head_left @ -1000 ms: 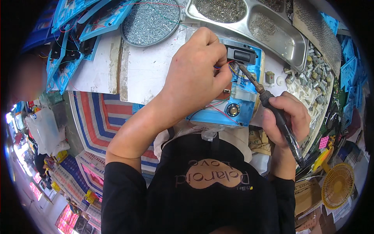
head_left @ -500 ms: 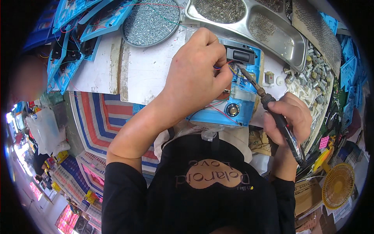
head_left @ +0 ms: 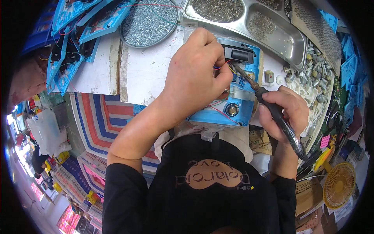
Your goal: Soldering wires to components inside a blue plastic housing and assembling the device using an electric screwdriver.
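A soldering iron [head_left: 279, 119] with a black handle is gripped in my right hand [head_left: 288, 113], its fingers wrapped round it. The iron slants up to the left, its metal tip close to thin coloured wires [head_left: 230, 63] inside a blue plastic casing [head_left: 246, 113]. My left hand [head_left: 198, 72] is closed in a pinch beside the tip, with red and blue wires running from between thumb and fingers. My fingers hide the exact joint. Within the casing sit a black rectangular part [head_left: 239, 55] at the far side and a round speaker [head_left: 232, 109] near me.
A round tray [head_left: 145, 46] of silver screws lies at the far left, beside stacked blue casings [head_left: 103, 25] with wires. Beyond the casing is a steel compartment tray [head_left: 295, 50] with small metal parts. Metal and white pieces [head_left: 313, 74] are heaped at right; a yellow fan [head_left: 339, 185] stands lower right.
My right hand and the soldering iron have shifted slightly to the left and away from me, the tip now a little deeper among the wires. My left hand has hardly moved.
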Tool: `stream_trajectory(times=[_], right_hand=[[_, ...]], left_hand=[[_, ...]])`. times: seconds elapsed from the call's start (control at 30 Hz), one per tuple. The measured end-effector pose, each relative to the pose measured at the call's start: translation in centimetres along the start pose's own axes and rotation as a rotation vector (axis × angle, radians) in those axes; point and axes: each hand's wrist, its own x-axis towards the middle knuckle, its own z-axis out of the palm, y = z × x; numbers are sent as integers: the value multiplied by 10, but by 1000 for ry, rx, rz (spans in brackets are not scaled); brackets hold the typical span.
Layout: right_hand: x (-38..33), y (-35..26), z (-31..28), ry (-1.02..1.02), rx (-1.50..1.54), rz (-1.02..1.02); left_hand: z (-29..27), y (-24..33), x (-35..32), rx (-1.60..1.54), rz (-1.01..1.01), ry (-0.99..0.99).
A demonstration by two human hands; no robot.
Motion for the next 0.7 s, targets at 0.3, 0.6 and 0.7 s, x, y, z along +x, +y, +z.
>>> stream_trajectory(times=[0.3, 0.6, 0.7], right_hand=[[3, -1, -1, 0, -2, -8], [2, -2, -1, 7, -5, -11], [1, -1, -2, 3, -7, -13]], left_hand=[[6, -1, -3, 29, 35, 56], [11, -3, -5, 32, 39, 93], [13, -4, -5, 40, 48, 111]])
